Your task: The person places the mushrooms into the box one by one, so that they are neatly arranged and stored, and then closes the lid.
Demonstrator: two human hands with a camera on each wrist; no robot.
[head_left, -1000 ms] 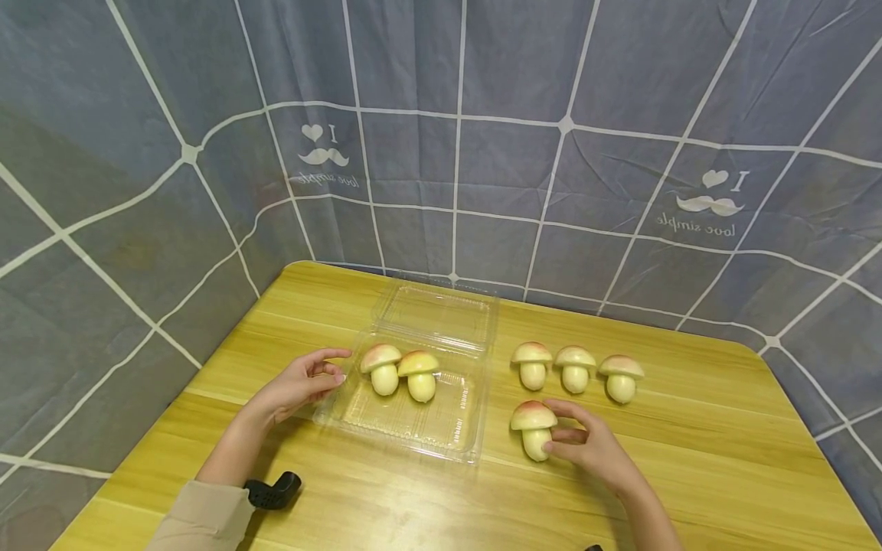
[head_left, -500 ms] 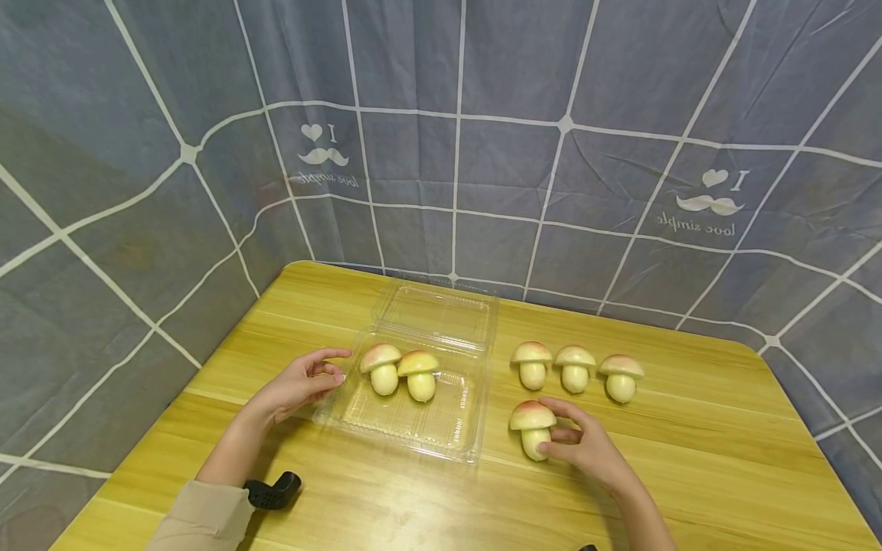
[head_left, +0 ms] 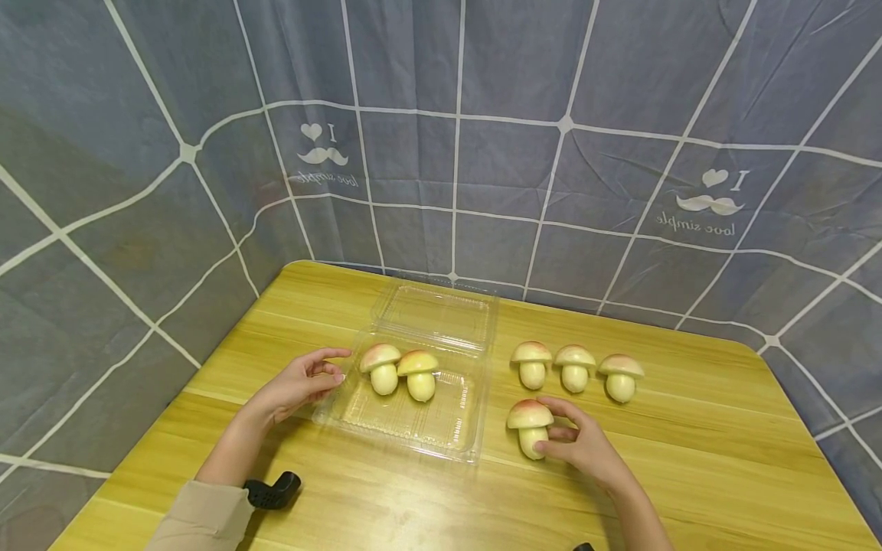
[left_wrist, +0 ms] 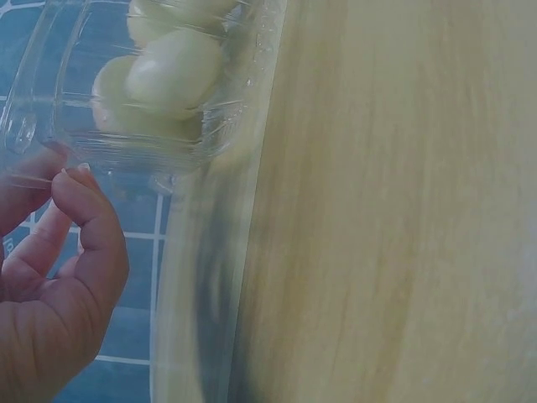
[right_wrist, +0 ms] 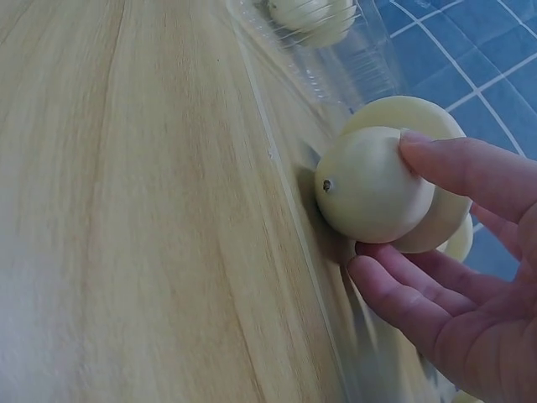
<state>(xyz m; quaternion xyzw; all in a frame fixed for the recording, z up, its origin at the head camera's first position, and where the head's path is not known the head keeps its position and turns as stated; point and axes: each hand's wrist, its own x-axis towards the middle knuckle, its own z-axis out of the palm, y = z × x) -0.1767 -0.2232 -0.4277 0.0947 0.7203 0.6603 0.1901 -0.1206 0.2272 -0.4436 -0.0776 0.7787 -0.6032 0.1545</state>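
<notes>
A toy mushroom (head_left: 530, 425) with a reddish cap is held by my right hand (head_left: 577, 442), thumb on the stem and fingers behind it. In the right wrist view the mushroom (right_wrist: 369, 186) shows its stem end, close over the table. My left hand (head_left: 302, 383) pinches the left rim of a clear plastic clamshell box (head_left: 406, 428) between thumb and fingers; the left wrist view shows the fingertips (left_wrist: 77, 178) at that rim. Inside the box's base lie two mushrooms, one pinkish (head_left: 383, 376) and one yellow-capped (head_left: 419, 380), side by side at its back left.
Three more mushrooms lie in a row at the right: one at the left (head_left: 532, 371), one in the middle (head_left: 575, 373) and one at the right end (head_left: 622, 383). The box's lid (head_left: 437, 310) lies folded back. A grey curtain (head_left: 510, 168) hangs behind the wooden table (head_left: 717, 451).
My right hand, holding the mushroom, has shifted slightly left toward the box. The left hand and the box have stayed put.
</notes>
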